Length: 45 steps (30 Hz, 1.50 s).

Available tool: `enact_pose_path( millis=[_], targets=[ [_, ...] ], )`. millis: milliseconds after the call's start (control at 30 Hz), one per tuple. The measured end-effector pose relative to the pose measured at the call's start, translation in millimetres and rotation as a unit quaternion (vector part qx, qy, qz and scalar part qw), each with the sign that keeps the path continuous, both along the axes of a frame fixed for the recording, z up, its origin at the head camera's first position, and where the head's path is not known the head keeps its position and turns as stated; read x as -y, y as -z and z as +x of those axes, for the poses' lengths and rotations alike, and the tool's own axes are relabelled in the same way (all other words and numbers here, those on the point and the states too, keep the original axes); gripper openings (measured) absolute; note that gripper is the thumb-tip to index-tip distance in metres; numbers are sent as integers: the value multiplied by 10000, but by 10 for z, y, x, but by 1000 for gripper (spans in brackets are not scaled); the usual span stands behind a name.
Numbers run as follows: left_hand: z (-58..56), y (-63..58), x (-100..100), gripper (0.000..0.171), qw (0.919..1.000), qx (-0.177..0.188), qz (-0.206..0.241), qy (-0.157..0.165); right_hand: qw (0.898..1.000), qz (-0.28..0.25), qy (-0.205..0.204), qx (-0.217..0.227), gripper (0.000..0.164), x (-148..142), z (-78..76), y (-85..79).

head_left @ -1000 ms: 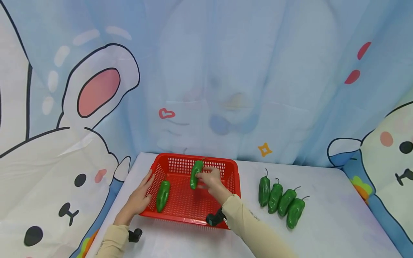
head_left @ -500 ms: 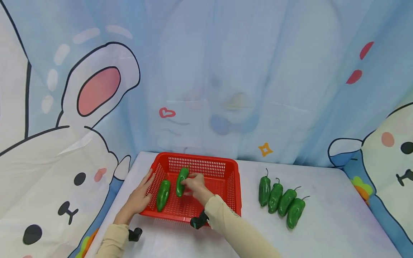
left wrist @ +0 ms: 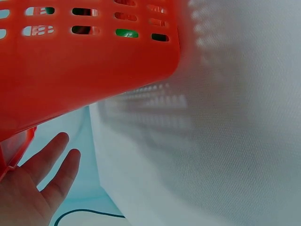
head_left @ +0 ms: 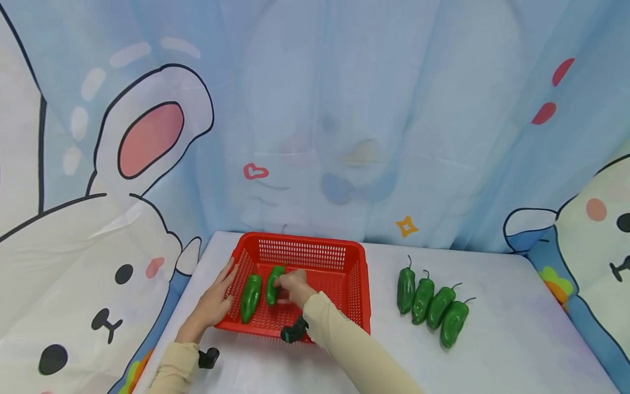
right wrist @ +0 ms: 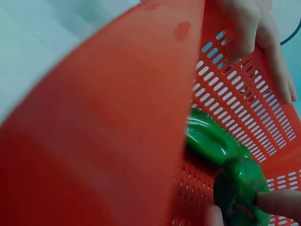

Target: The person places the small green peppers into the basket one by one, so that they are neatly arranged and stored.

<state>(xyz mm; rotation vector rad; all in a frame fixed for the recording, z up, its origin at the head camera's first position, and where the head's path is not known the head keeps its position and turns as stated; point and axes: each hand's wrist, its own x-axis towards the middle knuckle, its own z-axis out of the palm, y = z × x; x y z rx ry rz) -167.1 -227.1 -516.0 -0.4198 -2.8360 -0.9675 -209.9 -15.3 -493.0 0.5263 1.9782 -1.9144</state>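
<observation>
Plainly, the person's right hand (head_left: pixel 294 287) pinches a glossy, elongated green pepper (head_left: pixel 271 294) between thumb and fingers, at nine o'clock of centre inside a slotted red plastic basket (head_left: pixel 331 280). The hand points down and inward, its knuckles uppermost, with the forearm in a beige fabric sleeve (head_left: pixel 356 347) running back between four and five o'clock. Whether the pinched pepper touches the basket floor cannot be told. A second shiny green pepper (head_left: pixel 250 298) lies near it, toward eight o'clock, beside the basket's left wall. The left hand (head_left: pixel 213 302) rests at the rim between eight and nine o'clock, fingers spread and straight along the outside, thumb reaching inward, its forearm trailing toward seven o'clock. At three o'clock, well apart from the basket, four stemmed dark-green peppers (head_left: pixel 423 301) lie in a slanting row on a white table (head_left: pixel 512 312).
</observation>
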Motion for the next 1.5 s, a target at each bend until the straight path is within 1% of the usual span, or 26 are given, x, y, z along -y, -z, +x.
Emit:
enact_pose_path(
  millis=[100, 167, 300, 433, 667, 767, 900, 1033, 1167, 1267, 1367, 1500],
  targets=[
    [-13, 1, -24, 71, 10000, -26, 30, 48, 10000, -16, -10, -15, 38, -6, -3, 13],
    [-20, 7, -32, 71, 10000, -6, 20, 86, 10000, 28, -8, -15, 39, -5, 1, 22],
    [-17, 20, -43, 71, 9999, -4, 24, 114, 9995, 262, -12, 156, 43, 20, 8, 36],
    [-14, 40, -54, 71, 10000, -24, 27, 87, 9988, 393, -63, 296, 51, 51, 1, 44],
    [-9, 57, -66, 71, 10000, 7, 22, 82, 9986, 429, -93, 278, 47, 53, 2, 42],
    [-13, 49, -62, 71, 9999, 11, 5, 108, 9984, 472, -154, 281, 48, 51, 8, 19],
    [-1, 6, -38, 72, 9999, 51, 76, 104, 9981, 516, -272, 208, 51, 62, 13, -84],
    [10, -26, 5, 72, 9999, 81, 103, 85, 9984, 454, -331, 68, 49, 69, 4, -235],
    [14, -23, 7, 72, 9999, 57, 89, 121, 9984, 383, -405, -87, 34, 8, 4, -375],
    [27, -18, 0, 72, 9999, 62, 119, 107, 9979, 230, -568, -228, 25, -66, 23, -472],
    [41, -22, -1, 72, 9998, 64, 151, 97, 9970, 93, -683, -355, 24, -142, 54, -570],
    [36, -59, 6, 72, 9997, 47, 158, 159, 9959, -43, -737, -525, 31, -230, 91, -732]
  ],
)
